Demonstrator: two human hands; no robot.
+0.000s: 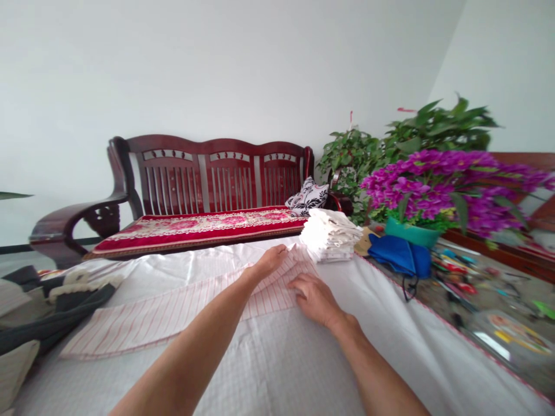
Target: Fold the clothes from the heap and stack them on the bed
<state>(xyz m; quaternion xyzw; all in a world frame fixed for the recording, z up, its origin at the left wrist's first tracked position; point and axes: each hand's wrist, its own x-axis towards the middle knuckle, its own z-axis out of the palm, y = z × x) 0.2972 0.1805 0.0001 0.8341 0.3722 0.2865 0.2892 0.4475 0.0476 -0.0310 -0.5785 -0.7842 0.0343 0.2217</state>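
Striped cloth (143,318), white w/ pink lines, lies long across the white sheet (269,364), from lower L up to both hands nr center. L hand (271,261) is at its far R end, fingers together & clamped on the cloth, which has a fold btwn the hands. R hand (315,297) is at the near R edge of same cloth, fingers bent; can't tell if they pinch it or just touch. Stack of folded white cloths (332,237) sits just beyond the hands, a bit R, v. bright on top. Far L: heap of dark & light clothes (56,312). R of the sheet: blue bag (396,254), purple flowers (433,182) in a teal pot (411,232), plus misc small stuff (466,268), too blurry to ID. Behind: dark red wooden sofa (229,179) w/ red floral mat (186,228) & b/w cushion (309,196) at its R end. Green plants (352,164) next to it, by the wall (217,69).
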